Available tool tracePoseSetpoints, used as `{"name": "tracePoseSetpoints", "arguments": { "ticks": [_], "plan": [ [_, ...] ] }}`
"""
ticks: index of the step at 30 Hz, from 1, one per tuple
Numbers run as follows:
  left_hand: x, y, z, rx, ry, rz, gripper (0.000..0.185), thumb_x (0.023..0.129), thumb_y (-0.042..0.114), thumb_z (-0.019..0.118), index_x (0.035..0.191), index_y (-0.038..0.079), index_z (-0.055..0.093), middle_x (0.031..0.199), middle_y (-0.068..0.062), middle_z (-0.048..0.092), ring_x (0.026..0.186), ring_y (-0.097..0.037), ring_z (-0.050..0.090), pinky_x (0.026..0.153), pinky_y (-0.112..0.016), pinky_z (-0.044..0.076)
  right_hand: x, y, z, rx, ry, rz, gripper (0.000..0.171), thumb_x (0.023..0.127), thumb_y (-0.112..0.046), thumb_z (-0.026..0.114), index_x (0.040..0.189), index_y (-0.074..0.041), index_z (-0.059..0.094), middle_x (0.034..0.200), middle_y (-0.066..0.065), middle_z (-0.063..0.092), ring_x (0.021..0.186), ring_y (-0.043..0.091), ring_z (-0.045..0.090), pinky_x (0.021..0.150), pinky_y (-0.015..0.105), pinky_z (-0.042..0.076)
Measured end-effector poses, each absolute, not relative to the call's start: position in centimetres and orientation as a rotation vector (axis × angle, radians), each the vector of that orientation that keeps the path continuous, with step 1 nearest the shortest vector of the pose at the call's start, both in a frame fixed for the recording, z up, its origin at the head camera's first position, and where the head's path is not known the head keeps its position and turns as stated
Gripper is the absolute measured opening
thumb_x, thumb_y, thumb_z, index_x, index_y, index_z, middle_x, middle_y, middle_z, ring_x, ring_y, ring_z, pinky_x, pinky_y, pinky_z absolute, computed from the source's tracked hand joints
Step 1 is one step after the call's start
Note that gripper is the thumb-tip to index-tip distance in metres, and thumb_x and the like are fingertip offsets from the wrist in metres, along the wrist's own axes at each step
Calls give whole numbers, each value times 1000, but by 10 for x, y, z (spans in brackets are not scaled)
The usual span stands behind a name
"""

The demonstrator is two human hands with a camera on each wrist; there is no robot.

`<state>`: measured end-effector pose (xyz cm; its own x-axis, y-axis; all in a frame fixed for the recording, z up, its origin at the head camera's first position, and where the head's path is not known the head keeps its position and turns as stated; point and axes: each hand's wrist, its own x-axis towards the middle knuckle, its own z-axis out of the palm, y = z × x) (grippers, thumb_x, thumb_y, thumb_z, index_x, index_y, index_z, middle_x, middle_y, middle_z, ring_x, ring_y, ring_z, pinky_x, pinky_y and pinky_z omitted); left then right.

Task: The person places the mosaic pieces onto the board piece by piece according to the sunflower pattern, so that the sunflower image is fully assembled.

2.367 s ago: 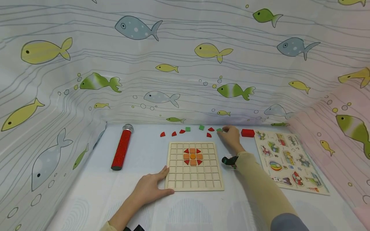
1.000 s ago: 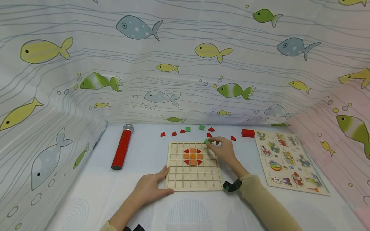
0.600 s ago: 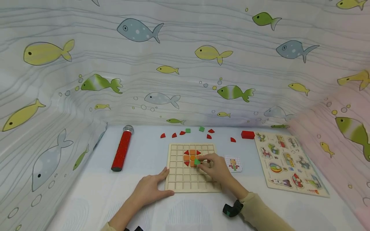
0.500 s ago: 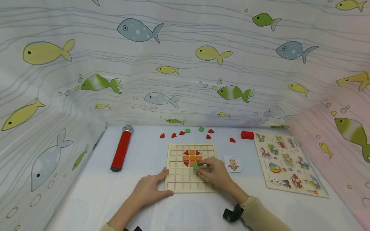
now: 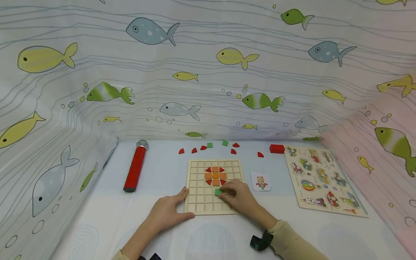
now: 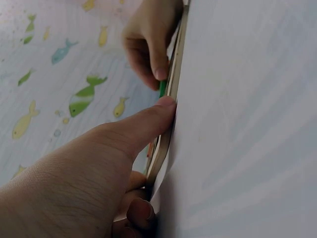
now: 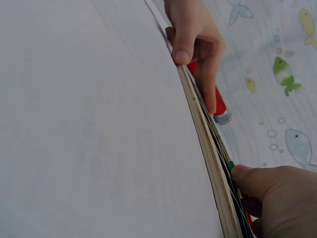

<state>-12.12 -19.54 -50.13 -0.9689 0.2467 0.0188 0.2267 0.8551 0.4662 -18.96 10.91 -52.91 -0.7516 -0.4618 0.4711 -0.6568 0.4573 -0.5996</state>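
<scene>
Green tile (image 5: 218, 191) sits pinched at the fingertips of the right hand (image 5: 238, 198), low over the grid board (image 5: 198, 180), just below the orange-and-red flower pattern (image 5: 215, 175) and directly ahead of that hand's knuckles. Right hand: thumb and forefinger curled onto the tile, other fingers folded over the board's near-right cells. Left hand (image 5: 167, 212): flat and relaxed on the cloth, thumb pressed to the board's near-left edge; the left wrist view shows that thumb (image 6: 157, 115) against the board's rim, bracing it. Whether the tile is already seated in a cell cannot be told; the wrist views show only a green sliver at the board's surface (image 7: 231, 165). Judgement for doing this well: square the tile's edges to the grid bars before lowering, set one edge in first, then press flat with a fingertip. Keep the left thumb braced so the board does not slide. Release lightly to avoid nudging the neighbouring pattern pieces. Pattern card (image 5: 261, 181) lies just right of the right hand for checking the cell. Spare tiles (image 5: 209, 145) lie well beyond both hands.
</scene>
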Motion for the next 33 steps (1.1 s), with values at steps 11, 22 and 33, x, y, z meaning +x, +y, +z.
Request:
{"name": "tracePoseSetpoints", "arguments": {
  "ticks": [11,22,33],
  "plan": [
    [-123,-194,-501,364,2974,751,93,80,61,87,153,11,58,157,-2,56,127,-29,69,101,-48,58,-189,107,-529,949,-2488,1129,19,86,-17,90,103,-9,83,104,-2,76,95,14,66,76,28,59],
    [-122,-194,-501,359,2971,750,93,79,61,87,153,11,58,157,-2,56,126,-28,70,101,-47,58,-189,101,-529,887,-2510,1123,16,88,-16,88,102,-9,83,100,-2,75,84,8,58,69,22,53],
    [-123,-194,-503,342,2970,750,93,80,61,87,153,11,58,157,-2,56,127,-27,70,100,-47,59,-191,96,-531,856,-2512,1109,16,87,-17,89,101,-10,83,99,-2,75,80,5,55,66,20,50]
  ]
}}
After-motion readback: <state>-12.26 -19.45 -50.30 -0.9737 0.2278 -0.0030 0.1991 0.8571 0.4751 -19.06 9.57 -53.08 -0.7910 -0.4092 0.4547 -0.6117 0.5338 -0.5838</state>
